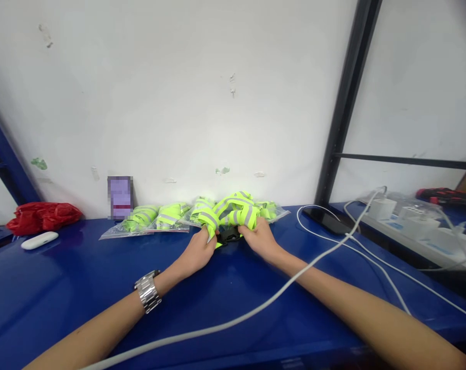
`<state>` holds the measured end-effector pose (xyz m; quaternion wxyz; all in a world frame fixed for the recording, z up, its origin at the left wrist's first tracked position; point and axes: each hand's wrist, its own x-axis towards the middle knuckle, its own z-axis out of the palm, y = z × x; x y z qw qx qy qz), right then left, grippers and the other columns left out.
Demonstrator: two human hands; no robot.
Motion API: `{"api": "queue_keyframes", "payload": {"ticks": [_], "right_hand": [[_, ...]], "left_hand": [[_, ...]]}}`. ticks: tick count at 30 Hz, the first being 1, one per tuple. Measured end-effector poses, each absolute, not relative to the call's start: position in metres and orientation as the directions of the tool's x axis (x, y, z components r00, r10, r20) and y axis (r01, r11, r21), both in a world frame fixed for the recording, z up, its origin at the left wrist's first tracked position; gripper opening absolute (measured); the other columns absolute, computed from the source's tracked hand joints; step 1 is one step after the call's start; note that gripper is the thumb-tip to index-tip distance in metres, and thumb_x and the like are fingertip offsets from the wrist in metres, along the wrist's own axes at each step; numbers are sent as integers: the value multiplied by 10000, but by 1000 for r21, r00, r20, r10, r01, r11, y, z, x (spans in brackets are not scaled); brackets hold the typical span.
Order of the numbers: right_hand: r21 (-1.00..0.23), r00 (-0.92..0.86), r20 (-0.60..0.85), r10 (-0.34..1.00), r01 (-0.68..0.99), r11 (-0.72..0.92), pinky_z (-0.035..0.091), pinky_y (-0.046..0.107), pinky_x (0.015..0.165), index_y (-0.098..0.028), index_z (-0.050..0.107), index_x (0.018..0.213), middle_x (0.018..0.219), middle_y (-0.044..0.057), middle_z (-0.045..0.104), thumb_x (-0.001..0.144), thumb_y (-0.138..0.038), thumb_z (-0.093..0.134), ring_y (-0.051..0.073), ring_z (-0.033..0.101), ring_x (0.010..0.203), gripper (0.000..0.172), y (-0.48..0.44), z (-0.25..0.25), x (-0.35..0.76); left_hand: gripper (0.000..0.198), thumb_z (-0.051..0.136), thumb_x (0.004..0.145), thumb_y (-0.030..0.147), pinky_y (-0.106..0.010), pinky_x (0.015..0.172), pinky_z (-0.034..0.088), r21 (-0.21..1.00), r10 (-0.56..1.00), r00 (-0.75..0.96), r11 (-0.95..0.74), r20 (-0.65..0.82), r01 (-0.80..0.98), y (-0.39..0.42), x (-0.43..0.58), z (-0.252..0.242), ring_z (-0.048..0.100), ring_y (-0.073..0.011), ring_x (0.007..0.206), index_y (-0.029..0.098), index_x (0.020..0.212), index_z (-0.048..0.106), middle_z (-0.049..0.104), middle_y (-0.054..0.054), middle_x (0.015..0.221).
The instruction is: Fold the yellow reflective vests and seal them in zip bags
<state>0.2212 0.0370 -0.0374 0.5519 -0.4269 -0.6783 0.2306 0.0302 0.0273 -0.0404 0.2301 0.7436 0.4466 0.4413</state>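
Observation:
A bundle of neon-yellow straps with grey reflective bands [233, 210] lies on the blue table [63, 288] near the white wall. My left hand [199, 251], with a metal watch on its wrist, is closed on the left end of the straps. My right hand [258, 237] is closed on their right end. Between the two hands sits a black buckle [229, 235] attached to the straps. A white cable [256, 308] runs across my right forearm.
Clear bags of folded yellow straps [151, 218] lie along the wall to the left. A red plastic bag [43, 216] and a small white device [39, 240] sit far left. A black post [341, 113], a phone [327, 218] and a power strip with chargers [414, 226] are on the right.

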Motion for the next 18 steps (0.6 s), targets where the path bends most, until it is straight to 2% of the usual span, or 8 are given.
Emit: {"api": "queue_keyframes", "payload": {"ticks": [2,5,8,11,14,18], "right_hand": [[-700,-99,591,800,431,570,380,261,537,-200,451,562,552,-17,455,659,-200,472,134,447,539,99,32,-39,220],[-589,-204,612,764,528,612,299,251,493,-207,370,533,510,-35,349,674,-178,462,107,352,486,171,23,-40,217],[-501,-321,582,747,583,640,267,251,488,-203,368,543,512,-41,339,687,-158,469,100,326,476,182,16,-40,217],[-444,-375,559,739,617,649,275,250,498,-199,390,544,515,-34,388,694,-158,484,105,366,490,182,11,-38,219],[-422,-409,531,742,632,650,274,242,495,-192,407,540,520,-25,437,688,-147,491,102,389,492,176,7,-35,221],[-368,-470,498,729,646,669,271,234,488,-181,452,548,520,-19,476,691,-119,499,95,385,484,162,4,-35,222]], "left_hand": [[163,448,847,234,-385,770,470,567,824,341,-561,452,603,24,20,-43,604,-263,816,174,951,558,630,-89,868],[151,401,862,195,-397,768,473,305,770,479,-618,422,725,17,11,-47,592,-272,854,170,964,509,607,-125,942],[143,389,885,171,-410,775,471,69,732,569,-634,376,770,9,8,-50,567,-279,868,151,963,507,591,-142,952],[251,312,982,257,-425,790,457,-116,670,651,-659,357,743,5,9,-49,550,-281,873,129,972,528,591,-146,941],[396,269,1008,416,-412,771,451,-158,597,719,-720,356,675,4,10,-46,547,-270,851,130,977,542,596,-142,942],[467,252,996,493,-402,764,460,-78,574,764,-783,295,618,1,11,-35,557,-269,850,133,961,547,600,-144,930]]}}
